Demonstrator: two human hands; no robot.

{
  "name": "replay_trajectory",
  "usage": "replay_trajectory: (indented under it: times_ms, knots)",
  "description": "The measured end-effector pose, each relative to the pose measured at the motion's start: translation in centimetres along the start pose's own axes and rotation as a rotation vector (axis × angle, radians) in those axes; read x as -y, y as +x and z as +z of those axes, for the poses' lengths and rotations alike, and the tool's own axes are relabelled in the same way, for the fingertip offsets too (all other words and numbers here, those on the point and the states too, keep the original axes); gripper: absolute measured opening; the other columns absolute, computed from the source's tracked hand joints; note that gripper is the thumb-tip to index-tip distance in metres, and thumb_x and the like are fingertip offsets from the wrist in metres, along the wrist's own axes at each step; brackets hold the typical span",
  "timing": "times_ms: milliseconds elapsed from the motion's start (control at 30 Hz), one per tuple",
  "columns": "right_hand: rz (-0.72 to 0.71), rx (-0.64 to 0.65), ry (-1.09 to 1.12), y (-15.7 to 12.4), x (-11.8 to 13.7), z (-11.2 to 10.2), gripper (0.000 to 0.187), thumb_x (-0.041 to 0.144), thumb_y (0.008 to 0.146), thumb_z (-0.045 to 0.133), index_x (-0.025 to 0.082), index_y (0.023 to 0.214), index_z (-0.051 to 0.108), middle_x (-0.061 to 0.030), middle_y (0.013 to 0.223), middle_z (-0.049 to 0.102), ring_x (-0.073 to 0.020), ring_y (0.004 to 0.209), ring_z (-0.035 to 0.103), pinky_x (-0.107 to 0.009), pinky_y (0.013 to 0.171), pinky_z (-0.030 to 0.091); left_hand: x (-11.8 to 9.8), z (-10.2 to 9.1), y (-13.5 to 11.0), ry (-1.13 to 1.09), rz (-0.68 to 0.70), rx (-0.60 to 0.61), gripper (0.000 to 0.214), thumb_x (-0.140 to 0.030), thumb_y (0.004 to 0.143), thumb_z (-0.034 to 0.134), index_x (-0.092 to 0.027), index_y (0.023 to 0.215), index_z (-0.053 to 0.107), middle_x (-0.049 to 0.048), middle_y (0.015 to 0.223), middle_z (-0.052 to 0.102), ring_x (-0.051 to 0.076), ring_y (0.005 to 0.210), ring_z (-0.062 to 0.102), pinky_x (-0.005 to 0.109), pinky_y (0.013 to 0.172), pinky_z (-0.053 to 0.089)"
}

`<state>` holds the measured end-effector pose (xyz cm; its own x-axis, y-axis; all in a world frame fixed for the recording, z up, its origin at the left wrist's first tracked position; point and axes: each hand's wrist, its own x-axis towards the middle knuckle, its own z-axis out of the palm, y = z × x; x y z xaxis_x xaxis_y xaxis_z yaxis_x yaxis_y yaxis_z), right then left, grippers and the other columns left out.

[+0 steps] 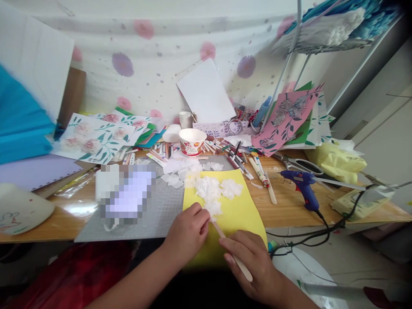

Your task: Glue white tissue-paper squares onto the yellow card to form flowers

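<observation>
A yellow sheet of paper [238, 214] lies before me, its near end over the table's front edge. Crumpled white tissue pieces [210, 189] form clusters on its upper half. My right hand [251, 262] is closed around a flat wooden craft stick [242, 267], whose far tip points at the lowest tissue cluster. Beside that tip, my left hand [189, 227] has its fingers curled together at the cluster's lower edge. Whatever lies between those fingertips is hidden.
A blue hot glue gun [302, 186] with a cord and large scissors [302, 165] lie to the right. Left of the yellow sheet are a grey cutting mat [170, 206] and a blurred-out phone [130, 195]. Behind stand a paper bowl [192, 141] and scattered markers [236, 161].
</observation>
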<state>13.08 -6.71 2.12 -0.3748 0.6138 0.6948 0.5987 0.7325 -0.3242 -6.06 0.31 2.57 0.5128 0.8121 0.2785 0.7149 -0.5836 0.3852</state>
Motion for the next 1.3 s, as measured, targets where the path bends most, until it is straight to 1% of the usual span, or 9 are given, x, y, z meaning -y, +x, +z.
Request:
replay_trajectory:
  times_ms: [100,233,367,433,600,800,933,1033,1300]
  knots:
    - [-0.008,-0.007,0.001,0.0,0.1,-0.2,0.021,0.014,0.093,0.049,0.015,0.11,0.062,-0.007,0.077,0.069,-0.0187,0.062,0.063,-0.031,0.056,0.052,-0.1,-0.1,-0.2,0.001,-0.004,0.001,0.021,-0.006,0.083,0.046,-0.017,0.077,0.063,0.0035,0.079,0.057,0.017,0.07,0.057,0.027,0.064,0.045]
    - [-0.035,-0.102,0.094,-0.3,-0.1,-1.2,0.023,0.016,0.094,0.048,0.016,0.111,0.063,-0.0074,0.076,0.07,-0.0201,0.067,0.068,-0.032,0.063,0.057,0.6,-0.9,-0.4,-0.037,-0.024,-0.01,0.017,-0.007,0.082,0.05,-0.018,0.075,0.06,0.0011,0.078,0.056,0.015,0.067,0.057,0.025,0.062,0.044]
    - [0.074,-0.218,0.123,-1.1,-0.7,-2.4,0.026,0.016,0.093,0.052,0.021,0.114,0.067,-0.0079,0.082,0.073,-0.0226,0.078,0.073,-0.03,0.066,0.06,3.7,-3.0,0.2,0.088,-0.22,-0.047,0.015,-0.009,0.084,0.053,-0.02,0.078,0.06,-0.0004,0.082,0.059,0.014,0.073,0.062,0.025,0.066,0.047]
    - [0.115,-0.249,0.124,-1.5,-1.0,-2.5,0.027,0.017,0.092,0.054,0.023,0.115,0.068,-0.008,0.086,0.075,-0.0234,0.079,0.075,-0.028,0.065,0.06,5.7,-4.2,0.7,0.22,-0.349,-0.069,0.012,-0.012,0.085,0.056,-0.021,0.088,0.063,0.0009,0.09,0.062,0.017,0.081,0.064,0.028,0.071,0.048]
    - [0.139,-0.201,0.144,-2.0,-1.2,-2.3,0.027,0.018,0.09,0.059,0.024,0.115,0.069,-0.0081,0.09,0.076,-0.0239,0.081,0.075,-0.028,0.068,0.061,8.3,-5.5,2.3,0.339,-0.395,-0.058,0.021,-0.019,0.085,0.062,-0.02,0.106,0.066,0.0067,0.105,0.063,0.026,0.102,0.062,0.035,0.084,0.049]
    - [0.144,-0.181,0.126,-2.0,-1.2,-2.3,0.025,0.02,0.091,0.06,0.025,0.114,0.07,-0.008,0.092,0.076,-0.0231,0.081,0.075,-0.027,0.068,0.061,8.7,-5.5,4.5,0.417,-0.39,-0.016,0.026,-0.017,0.088,0.057,-0.016,0.113,0.068,0.0119,0.109,0.063,0.031,0.106,0.06,0.039,0.088,0.046]
    - [0.145,-0.197,0.119,-2.0,-1.1,-2.3,0.024,0.021,0.092,0.059,0.025,0.113,0.07,-0.0076,0.092,0.076,-0.0226,0.081,0.075,-0.027,0.067,0.061,8.9,-5.4,5.3,0.42,-0.38,0.011,0.013,-0.016,0.084,0.06,-0.019,0.088,0.071,0.009,0.094,0.064,0.03,0.097,0.06,0.036,0.079,0.045]
    - [0.149,-0.2,0.104,-2.1,-1.0,-2.2,0.024,0.021,0.092,0.059,0.025,0.112,0.07,-0.0072,0.092,0.076,-0.0223,0.082,0.075,-0.026,0.068,0.061,8.8,-5.5,5.2,0.394,-0.371,-0.014,0.017,-0.014,0.085,0.055,-0.02,0.075,0.068,0.0075,0.087,0.063,0.029,0.092,0.06,0.035,0.075,0.043]
    - [0.106,-0.231,0.106,-1.2,-0.8,-2.5,0.022,0.019,0.094,0.055,0.022,0.111,0.068,-0.0068,0.085,0.075,-0.0195,0.075,0.074,-0.025,0.064,0.06,7.5,-6.8,4.0,0.12,-0.358,-0.117,0.012,-0.017,0.083,0.052,-0.02,0.076,0.061,0.0014,0.086,0.063,0.018,0.082,0.061,0.028,0.072,0.044]
